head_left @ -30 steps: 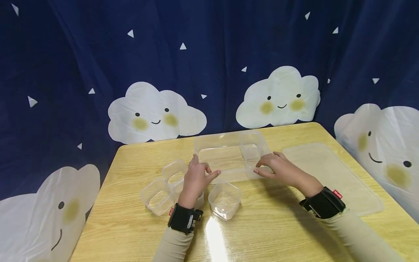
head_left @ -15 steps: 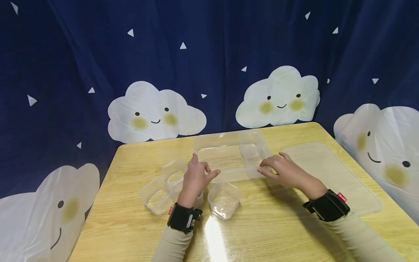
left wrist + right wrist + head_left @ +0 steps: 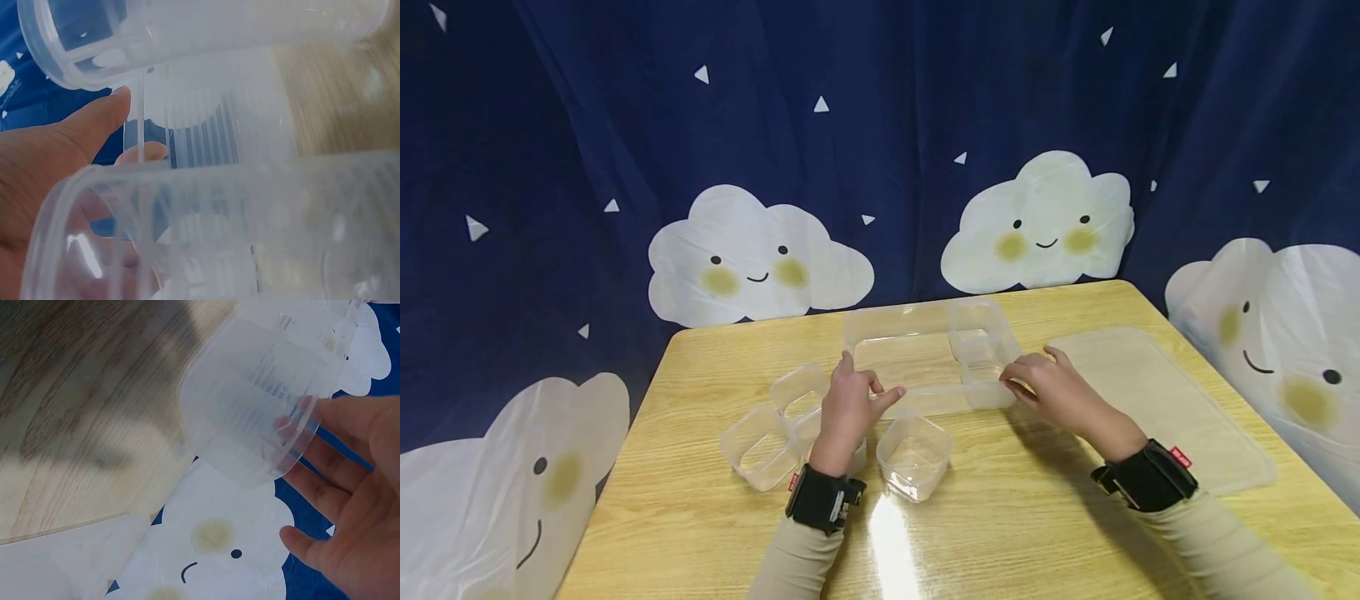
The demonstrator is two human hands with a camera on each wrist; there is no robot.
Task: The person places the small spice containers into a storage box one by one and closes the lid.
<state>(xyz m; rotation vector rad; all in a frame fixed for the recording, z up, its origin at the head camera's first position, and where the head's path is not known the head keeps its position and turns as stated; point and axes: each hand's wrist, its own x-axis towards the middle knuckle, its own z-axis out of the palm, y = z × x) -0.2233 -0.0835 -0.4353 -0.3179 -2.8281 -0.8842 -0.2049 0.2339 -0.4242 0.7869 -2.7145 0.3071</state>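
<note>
A large clear plastic box [image 3: 917,404] stands near the back of the table, with a small clear container [image 3: 973,329] set in its right end. My left hand [image 3: 848,408] grips the box's near left corner; in the left wrist view, thumb and fingers lie on either side of its thin wall. At the near right corner, my right hand [image 3: 1052,396] pinches the rim, its fingertips showing through the clear plastic in the right wrist view. Several small square containers [image 3: 760,462] stand left of and below the left hand, one partly hidden by it. Another container [image 3: 914,458] sits before the box.
A flat translucent lid [image 3: 1165,400] lies on the right side of the wooden table [image 3: 1000,542]. Behind the table hangs a dark blue curtain [image 3: 895,142] with smiling clouds.
My right hand has slid slightly right along the near rim to the corner, its fingers and thumb drawing closer together. My left hand and the loose containers have stayed in place.
</note>
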